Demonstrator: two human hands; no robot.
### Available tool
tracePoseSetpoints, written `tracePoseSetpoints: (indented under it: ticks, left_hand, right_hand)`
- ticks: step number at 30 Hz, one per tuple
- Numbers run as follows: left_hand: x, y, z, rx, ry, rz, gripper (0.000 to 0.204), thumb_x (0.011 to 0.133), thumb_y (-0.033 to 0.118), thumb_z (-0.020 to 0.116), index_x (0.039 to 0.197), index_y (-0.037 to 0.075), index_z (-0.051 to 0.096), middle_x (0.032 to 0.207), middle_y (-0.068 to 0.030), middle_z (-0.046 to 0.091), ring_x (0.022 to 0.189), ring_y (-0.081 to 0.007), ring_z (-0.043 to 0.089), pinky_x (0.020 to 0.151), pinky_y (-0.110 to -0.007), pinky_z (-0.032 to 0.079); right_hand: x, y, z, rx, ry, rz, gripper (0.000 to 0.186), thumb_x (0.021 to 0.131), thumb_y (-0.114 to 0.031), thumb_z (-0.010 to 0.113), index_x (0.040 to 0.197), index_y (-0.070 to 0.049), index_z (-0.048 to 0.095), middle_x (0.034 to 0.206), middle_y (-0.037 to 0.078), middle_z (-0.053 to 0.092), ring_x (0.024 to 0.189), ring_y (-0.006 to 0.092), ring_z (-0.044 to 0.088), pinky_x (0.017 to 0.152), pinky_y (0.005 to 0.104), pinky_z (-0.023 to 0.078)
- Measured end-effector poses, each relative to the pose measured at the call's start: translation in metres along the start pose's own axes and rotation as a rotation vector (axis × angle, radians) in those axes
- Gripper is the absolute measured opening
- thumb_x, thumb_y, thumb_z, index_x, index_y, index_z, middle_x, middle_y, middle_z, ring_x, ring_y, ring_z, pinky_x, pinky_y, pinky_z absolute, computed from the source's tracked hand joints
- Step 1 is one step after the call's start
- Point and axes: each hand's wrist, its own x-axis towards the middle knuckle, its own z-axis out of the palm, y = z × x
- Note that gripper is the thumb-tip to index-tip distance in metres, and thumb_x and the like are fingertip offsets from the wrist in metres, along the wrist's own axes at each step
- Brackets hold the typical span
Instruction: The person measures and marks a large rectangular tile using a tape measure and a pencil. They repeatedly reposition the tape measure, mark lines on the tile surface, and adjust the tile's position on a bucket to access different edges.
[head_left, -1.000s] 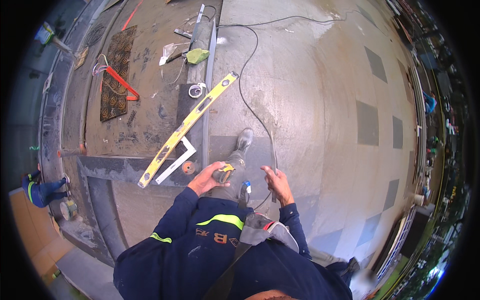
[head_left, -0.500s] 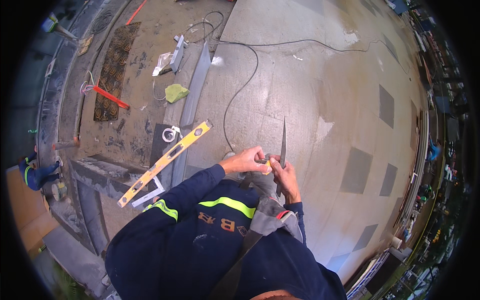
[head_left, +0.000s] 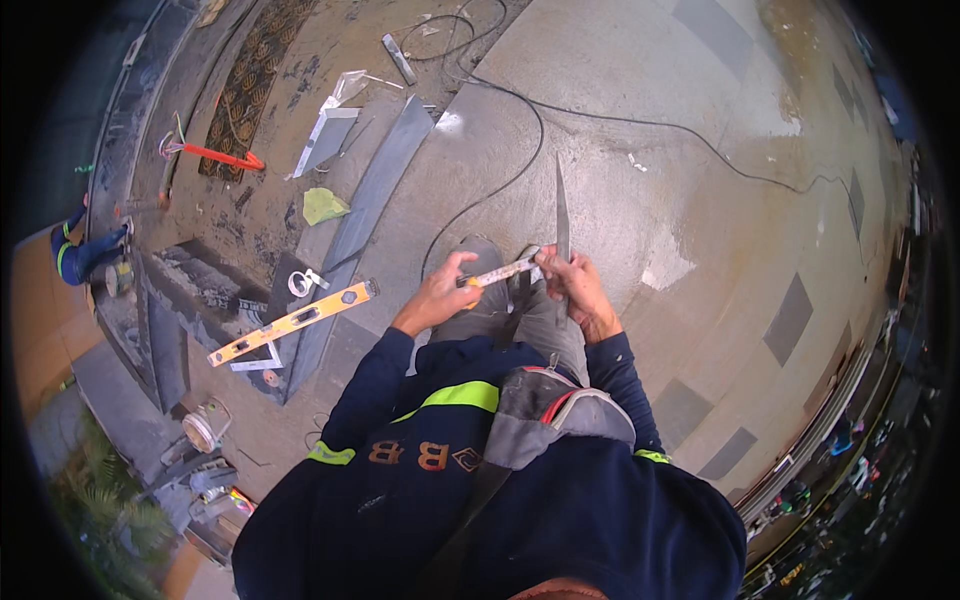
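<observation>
My left hand is closed around a yellow tape measure. Its pale blade stretches a short way across to my right hand, whose fingers pinch the blade's end. The same right hand grips a long, thin grey strip that tapers to a point and stands up away from me; I cannot tell its material. Left of my hands a yellow spirit level lies at a slant, with a pale metal square beside its lower end. A white roll of tape sits near the level.
A long grey slab strip lies at left, near a yellow-green cloth. A black cable winds across the floor. An orange-red strip lies beyond. Another person crouches at the far left.
My hands have moved apart, and the tape blade now shows drawn out between them. The right hand keeps the thin strip. My view has turned, shifting the surroundings.
</observation>
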Motion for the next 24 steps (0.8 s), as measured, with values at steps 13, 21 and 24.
tracePoseSetpoints:
  ticks: [13,21,24]
  left_hand:
    - [0.006,-0.017,-0.167,-0.215,-0.211,-0.622,0.033,0.097,0.026,0.068,0.118,0.002,0.078,0.105,-0.0058,0.077,0.102,-0.0157,0.067,0.093,-0.03,0.05]
    - [0.107,0.11,-0.25,-0.16,0.257,-0.54,0.03,0.095,0.024,0.067,0.098,-0.003,0.078,0.082,-0.0079,0.071,0.08,-0.0161,0.065,0.074,-0.034,0.05]
    - [0.156,0.141,-0.27,-0.117,0.356,-0.529,0.029,0.096,0.023,0.066,0.096,-0.004,0.077,0.078,-0.0076,0.069,0.076,-0.0151,0.063,0.071,-0.033,0.05]
  right_hand:
    - [0.388,-0.316,-0.056,0.158,0.311,-0.201,0.019,0.1,-0.022,0.071,0.089,-0.012,0.06,0.071,-0.006,0.045,0.051,0.0063,0.036,0.049,0.0262,0.03]
    - [0.493,-0.284,0.06,-0.086,0.155,0.008,0.039,0.094,-0.035,0.085,0.104,-0.002,0.067,0.076,-0.001,0.06,0.052,0.0089,0.047,0.045,0.028,0.037]
    - [0.493,-0.261,0.104,-0.264,-0.049,0.018,0.051,0.096,-0.049,0.08,0.109,0.001,0.072,0.078,0.004,0.068,0.053,0.0098,0.052,0.044,0.0277,0.04]
